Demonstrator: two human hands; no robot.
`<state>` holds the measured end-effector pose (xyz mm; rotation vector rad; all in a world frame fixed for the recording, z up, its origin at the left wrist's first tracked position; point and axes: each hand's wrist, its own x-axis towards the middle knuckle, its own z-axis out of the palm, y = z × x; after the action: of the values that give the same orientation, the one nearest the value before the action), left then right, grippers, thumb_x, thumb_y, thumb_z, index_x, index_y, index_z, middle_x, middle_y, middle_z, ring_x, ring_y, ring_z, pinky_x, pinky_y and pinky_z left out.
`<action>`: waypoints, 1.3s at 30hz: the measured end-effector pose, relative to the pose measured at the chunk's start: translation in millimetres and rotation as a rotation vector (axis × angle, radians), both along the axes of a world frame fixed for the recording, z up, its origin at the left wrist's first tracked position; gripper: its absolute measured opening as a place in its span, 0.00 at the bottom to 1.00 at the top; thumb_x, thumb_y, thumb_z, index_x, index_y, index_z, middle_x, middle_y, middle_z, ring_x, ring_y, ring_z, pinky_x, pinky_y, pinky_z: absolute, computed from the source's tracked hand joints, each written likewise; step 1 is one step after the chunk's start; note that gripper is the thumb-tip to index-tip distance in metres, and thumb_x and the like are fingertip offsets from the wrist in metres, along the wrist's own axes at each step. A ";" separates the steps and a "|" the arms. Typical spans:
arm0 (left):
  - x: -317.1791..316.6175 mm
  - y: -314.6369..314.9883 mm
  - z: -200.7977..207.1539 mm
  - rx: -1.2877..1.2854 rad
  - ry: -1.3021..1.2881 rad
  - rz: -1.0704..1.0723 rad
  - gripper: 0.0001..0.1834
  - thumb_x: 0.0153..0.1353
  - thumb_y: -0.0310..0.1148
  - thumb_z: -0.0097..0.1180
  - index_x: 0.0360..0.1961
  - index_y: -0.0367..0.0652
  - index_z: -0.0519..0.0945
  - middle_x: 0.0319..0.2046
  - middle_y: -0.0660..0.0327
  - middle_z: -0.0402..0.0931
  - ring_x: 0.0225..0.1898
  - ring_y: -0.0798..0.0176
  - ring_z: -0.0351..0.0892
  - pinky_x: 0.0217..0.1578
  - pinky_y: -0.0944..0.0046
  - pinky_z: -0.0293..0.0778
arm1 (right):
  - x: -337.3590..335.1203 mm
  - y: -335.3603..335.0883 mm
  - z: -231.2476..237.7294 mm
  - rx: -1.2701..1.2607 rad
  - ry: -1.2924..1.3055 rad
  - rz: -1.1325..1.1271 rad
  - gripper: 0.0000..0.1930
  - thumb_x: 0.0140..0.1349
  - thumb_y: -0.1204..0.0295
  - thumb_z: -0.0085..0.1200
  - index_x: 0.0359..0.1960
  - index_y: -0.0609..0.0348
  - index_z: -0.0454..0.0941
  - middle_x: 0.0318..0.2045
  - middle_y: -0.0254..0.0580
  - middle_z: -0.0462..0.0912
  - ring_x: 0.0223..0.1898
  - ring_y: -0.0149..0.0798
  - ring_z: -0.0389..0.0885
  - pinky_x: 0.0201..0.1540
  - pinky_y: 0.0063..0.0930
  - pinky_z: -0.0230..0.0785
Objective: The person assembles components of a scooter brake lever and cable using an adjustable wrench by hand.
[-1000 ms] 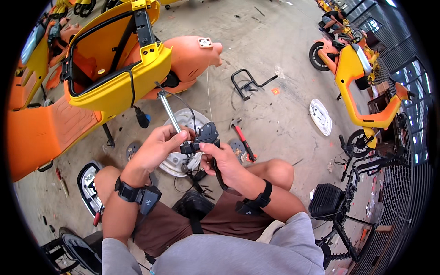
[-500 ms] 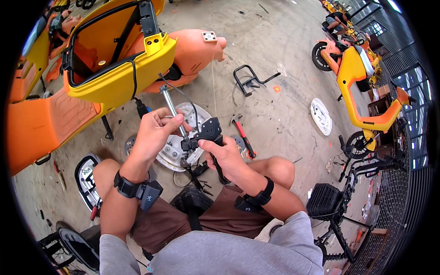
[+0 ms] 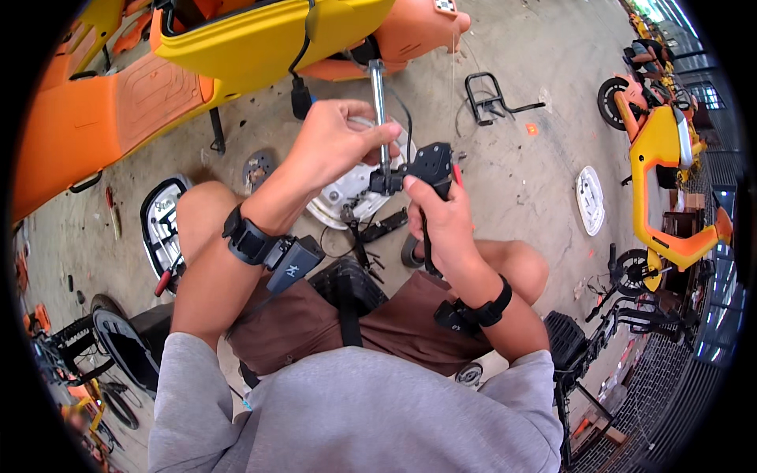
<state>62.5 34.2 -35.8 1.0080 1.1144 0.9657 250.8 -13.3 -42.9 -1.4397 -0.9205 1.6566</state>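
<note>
My left hand (image 3: 339, 142) is closed on a silver metal rod tool (image 3: 378, 94) with a short crosspiece at its top, like a T-handle socket wrench. The rod stands nearly upright, and its lower end meets the clamp of a black brake-lever-like part (image 3: 431, 162). Closed around that part is my right hand (image 3: 443, 217), thumb by the clamp and lever running down beneath the fingers. A thin black cable (image 3: 410, 122) rises from it. Whether the rod's tip sits in a bolt is too small to tell. Below both hands lies a white round panel (image 3: 339, 193).
A yellow and orange scooter body (image 3: 260, 51) lies across the upper left. On the floor are a black tubular frame (image 3: 493, 102), a white oval panel (image 3: 589, 201) and a grey disc (image 3: 259, 169). Another yellow scooter (image 3: 643, 189) stands right, with a person (image 3: 650, 57) beyond.
The view has shifted, so the floor things sit further right and the scooter body higher. The rod now stands more upright. Both hands keep their hold.
</note>
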 end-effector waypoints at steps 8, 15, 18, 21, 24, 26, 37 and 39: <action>-10.0 4.7 -8.4 0.086 0.032 -0.213 0.19 0.62 0.45 0.63 0.38 0.36 0.82 0.32 0.59 0.84 0.33 0.71 0.81 0.39 0.69 0.77 | 3.8 10.0 6.1 -0.053 0.020 0.187 0.13 0.62 0.63 0.57 0.30 0.61 0.74 0.11 0.33 0.68 0.10 0.26 0.61 0.13 0.21 0.52; 2.2 -4.0 18.8 -0.042 0.090 -0.011 0.16 0.62 0.36 0.63 0.34 0.29 0.80 0.29 0.57 0.84 0.28 0.72 0.79 0.30 0.73 0.73 | 7.1 15.8 -0.4 -0.086 0.100 0.169 0.18 0.60 0.59 0.59 0.34 0.67 0.78 0.14 0.34 0.71 0.14 0.25 0.64 0.15 0.20 0.55; 3.2 -2.8 15.4 -0.004 0.173 0.016 0.18 0.62 0.43 0.63 0.31 0.34 0.82 0.26 0.61 0.82 0.27 0.74 0.77 0.31 0.73 0.71 | 7.5 15.6 7.5 -0.115 0.165 0.223 0.17 0.59 0.59 0.60 0.33 0.65 0.78 0.14 0.33 0.71 0.14 0.25 0.66 0.16 0.20 0.56; -1.0 2.1 0.1 0.075 0.157 -0.072 0.20 0.60 0.49 0.64 0.34 0.39 0.82 0.30 0.60 0.83 0.32 0.72 0.79 0.40 0.72 0.75 | 12.3 15.8 7.7 -0.164 0.215 0.245 0.17 0.60 0.59 0.59 0.36 0.64 0.79 0.20 0.33 0.75 0.18 0.25 0.70 0.17 0.19 0.58; -1.2 -0.9 1.7 0.026 0.126 -0.105 0.21 0.62 0.47 0.63 0.42 0.37 0.82 0.34 0.60 0.83 0.36 0.72 0.80 0.38 0.72 0.74 | 10.8 16.8 6.6 -0.129 0.304 0.162 0.17 0.61 0.59 0.58 0.40 0.63 0.79 0.28 0.34 0.78 0.24 0.26 0.73 0.21 0.19 0.61; 0.9 -5.2 1.2 0.026 0.126 -0.077 0.27 0.61 0.46 0.64 0.52 0.34 0.78 0.40 0.60 0.83 0.40 0.71 0.80 0.39 0.73 0.73 | 10.3 16.8 4.7 -0.112 0.282 0.142 0.21 0.63 0.56 0.53 0.45 0.63 0.77 0.38 0.41 0.82 0.35 0.30 0.77 0.30 0.21 0.66; 9.9 -4.3 -3.8 0.022 0.040 -0.058 0.19 0.58 0.33 0.68 0.45 0.33 0.78 0.35 0.62 0.81 0.37 0.74 0.78 0.40 0.73 0.72 | 16.6 19.8 -3.1 -0.229 0.637 0.204 0.22 0.64 0.62 0.57 0.55 0.59 0.71 0.46 0.44 0.81 0.45 0.41 0.83 0.43 0.34 0.81; 10.5 -6.3 2.3 -0.019 -0.010 -0.057 0.19 0.58 0.33 0.68 0.45 0.32 0.77 0.35 0.61 0.81 0.36 0.73 0.78 0.40 0.73 0.72 | 16.9 19.8 -7.0 -0.216 0.639 0.220 0.22 0.63 0.62 0.59 0.55 0.58 0.71 0.45 0.42 0.81 0.45 0.40 0.83 0.43 0.34 0.80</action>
<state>73.0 27.9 -33.5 1.0129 1.0792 0.9117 267.7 6.5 -49.9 -0.8491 -0.5555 2.2463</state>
